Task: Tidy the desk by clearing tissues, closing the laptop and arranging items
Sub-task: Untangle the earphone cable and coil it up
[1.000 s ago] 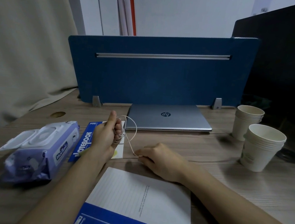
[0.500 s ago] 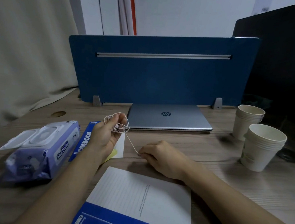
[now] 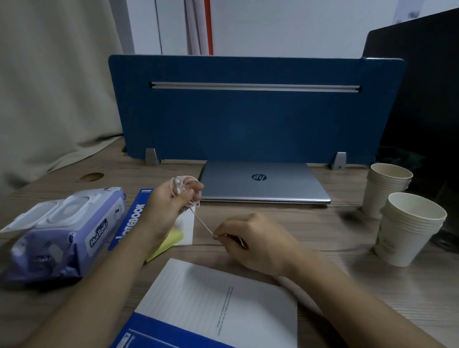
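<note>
Winding a thin white cord (image 3: 201,221) into a coil above the desk (image 3: 353,270).
Risk noted: loops on the left hand (image 3: 164,209) could slip off its raised fingers (image 3: 194,186) if tension from the right hand (image 3: 253,242) is lost, or tangle. Coil is held round the left fingers; a taut strand is pinched at the curled right fingertips (image 3: 219,232), just in front of the closed laptop (image 3: 263,181).

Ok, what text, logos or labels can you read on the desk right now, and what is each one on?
"hp": logo on the closed laptop lid.
"NOTEBOOK": white letters on the blue notebook under the left forearm.
"Hoa Bell", roughly, partly blurred: wet wipes pack.
Near notebook: large white letters cut off at the frame edge, small print unreadable.
Paper cups: faint print, unreadable.
</note>
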`<state>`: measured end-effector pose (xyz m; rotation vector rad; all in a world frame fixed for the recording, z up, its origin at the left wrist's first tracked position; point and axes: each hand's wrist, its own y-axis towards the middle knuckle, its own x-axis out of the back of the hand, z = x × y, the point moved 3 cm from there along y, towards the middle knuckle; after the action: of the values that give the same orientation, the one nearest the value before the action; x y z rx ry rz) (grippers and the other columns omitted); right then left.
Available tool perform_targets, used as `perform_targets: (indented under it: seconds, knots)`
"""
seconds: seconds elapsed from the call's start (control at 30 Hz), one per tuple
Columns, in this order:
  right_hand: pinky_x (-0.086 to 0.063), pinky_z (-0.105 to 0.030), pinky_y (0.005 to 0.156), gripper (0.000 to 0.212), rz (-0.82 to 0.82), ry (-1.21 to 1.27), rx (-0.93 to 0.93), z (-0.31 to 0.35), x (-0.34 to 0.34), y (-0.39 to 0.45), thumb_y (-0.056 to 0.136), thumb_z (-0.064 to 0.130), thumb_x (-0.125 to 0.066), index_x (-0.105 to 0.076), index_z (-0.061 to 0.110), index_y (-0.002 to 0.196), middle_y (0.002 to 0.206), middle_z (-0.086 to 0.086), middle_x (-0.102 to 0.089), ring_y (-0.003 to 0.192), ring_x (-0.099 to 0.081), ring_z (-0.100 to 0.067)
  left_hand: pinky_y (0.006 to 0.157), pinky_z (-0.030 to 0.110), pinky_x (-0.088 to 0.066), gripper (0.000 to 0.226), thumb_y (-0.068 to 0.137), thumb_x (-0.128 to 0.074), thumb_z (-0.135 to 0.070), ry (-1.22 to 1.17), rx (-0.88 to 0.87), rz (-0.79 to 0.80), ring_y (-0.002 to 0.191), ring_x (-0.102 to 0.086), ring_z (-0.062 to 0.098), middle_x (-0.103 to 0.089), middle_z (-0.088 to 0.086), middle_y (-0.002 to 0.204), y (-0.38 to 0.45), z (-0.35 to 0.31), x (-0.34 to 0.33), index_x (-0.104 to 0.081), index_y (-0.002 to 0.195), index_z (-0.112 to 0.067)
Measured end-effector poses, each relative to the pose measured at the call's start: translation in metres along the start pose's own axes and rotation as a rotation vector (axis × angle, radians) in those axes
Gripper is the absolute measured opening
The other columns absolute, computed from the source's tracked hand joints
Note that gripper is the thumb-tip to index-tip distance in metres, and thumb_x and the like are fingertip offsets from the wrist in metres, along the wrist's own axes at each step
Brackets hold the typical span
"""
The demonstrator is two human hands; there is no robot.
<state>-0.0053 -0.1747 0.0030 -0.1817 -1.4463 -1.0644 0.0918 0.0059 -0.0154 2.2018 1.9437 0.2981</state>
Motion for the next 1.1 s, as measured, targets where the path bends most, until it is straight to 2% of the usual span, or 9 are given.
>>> perform_targets:
  seconds: [0.1, 0.17, 0.27, 0.4, 0.47, 0.6, 0.77, 0.93, 1.1]
  knots:
    - [-0.050, -0.034, 0.057, 0.013, -0.184, -0.037, 0.048, 0.003, 0.012, -0.001, 0.093, 0.018, -0.058, -0.070, 0.015, 0.096, 0.081, 0.003, -0.068, 0.066, -0.060, -0.017, 0.077, 0.023, -0.055, 0.020, 0.099, -0.054, -0.013, 0.239, -0.028, 0.190, 0.089, -0.069, 0.017, -0.075, -0.002, 0.099, -0.007, -0.001, -0.011, -0.066, 0.114, -0.017]
    - [-0.051, -0.035, 0.059, 0.013, -0.315, -0.015, 0.011, -0.003, 0.016, -0.001, 0.093, 0.019, -0.059, -0.070, 0.013, 0.096, 0.082, 0.001, -0.068, 0.069, -0.062, -0.018, 0.072, 0.022, -0.056, 0.018, 0.098, -0.055, -0.032, 0.344, 0.017, 0.342, 0.081, -0.069, 0.018, -0.074, -0.001, 0.089, -0.013, -0.001, -0.020, -0.070, 0.100, -0.022]
    - [-0.051, -0.035, 0.061, 0.010, -0.462, 0.062, -0.071, -0.015, 0.019, -0.002, 0.092, 0.017, -0.063, -0.070, 0.009, 0.091, 0.081, 0.001, -0.068, 0.070, -0.062, -0.017, 0.081, 0.034, -0.054, 0.041, 0.095, -0.044, -0.052, 0.462, 0.054, 0.456, 0.080, -0.069, 0.015, -0.074, -0.002, 0.081, -0.018, -0.002, -0.026, -0.073, 0.091, -0.023]
    - [-0.046, -0.022, 0.060, 0.008, -0.552, 0.123, -0.220, -0.033, 0.017, -0.004, 0.086, 0.018, -0.072, -0.067, 0.014, 0.082, 0.072, 0.007, -0.065, 0.063, -0.055, -0.007, 0.067, 0.020, -0.053, 0.064, 0.092, -0.034, -0.066, 0.399, 0.091, 0.519, 0.075, -0.067, 0.020, -0.072, 0.010, 0.081, -0.023, -0.009, -0.029, -0.077, 0.096, -0.019]
    - [-0.042, -0.016, 0.058, 0.012, -0.564, 0.172, -0.309, -0.041, 0.015, -0.005, 0.085, 0.023, -0.074, -0.065, 0.017, 0.079, 0.069, 0.012, -0.061, 0.061, -0.053, -0.005, 0.061, 0.017, -0.048, 0.063, 0.095, -0.037, -0.063, 0.291, 0.102, 0.586, 0.060, -0.056, 0.018, -0.057, 0.010, 0.063, -0.025, -0.012, -0.031, -0.075, 0.091, -0.013]
    - [-0.043, -0.019, 0.054, 0.015, -0.548, 0.300, -0.449, -0.058, 0.010, -0.007, 0.087, 0.021, -0.072, -0.062, 0.018, 0.077, 0.061, 0.014, -0.056, 0.053, -0.053, -0.005, 0.060, 0.023, -0.047, 0.025, 0.092, -0.058, -0.033, 0.038, 0.138, 0.669, 0.059, -0.049, 0.013, -0.043, 0.012, 0.066, -0.027, -0.016, -0.036, -0.069, 0.079, -0.015]
    - [-0.053, -0.032, 0.049, 0.013, -0.353, 0.520, -0.535, -0.067, -0.005, -0.009, 0.092, 0.013, -0.064, -0.066, 0.020, 0.081, 0.072, -0.003, -0.067, 0.050, -0.060, -0.009, 0.067, 0.027, -0.053, 0.032, 0.088, -0.061, -0.044, -0.211, 0.229, 0.539, 0.064, -0.055, 0.012, -0.051, 0.005, 0.071, -0.020, -0.010, -0.033, -0.063, 0.085, -0.012]
    - [-0.056, -0.035, 0.060, 0.015, -0.266, 0.494, -0.482, -0.064, -0.013, -0.006, 0.091, 0.018, -0.066, -0.068, 0.029, 0.081, 0.073, 0.003, -0.069, 0.061, -0.064, -0.006, 0.062, 0.022, -0.051, 0.027, 0.088, -0.056, -0.047, -0.151, 0.149, 0.279, 0.062, -0.055, 0.005, -0.060, -0.004, 0.070, -0.010, -0.004, -0.026, -0.071, 0.085, -0.025]
    - [-0.054, -0.029, 0.066, 0.013, -0.218, 0.457, -0.464, -0.055, -0.022, -0.002, 0.087, 0.019, -0.068, -0.069, 0.030, 0.081, 0.070, 0.013, -0.067, 0.066, -0.060, -0.001, 0.061, 0.019, -0.050, 0.028, 0.089, -0.059, -0.035, -0.337, 0.119, 0.228, 0.061, -0.053, 0.007, -0.055, -0.003, 0.064, -0.008, -0.005, -0.028, -0.065, 0.098, -0.010]
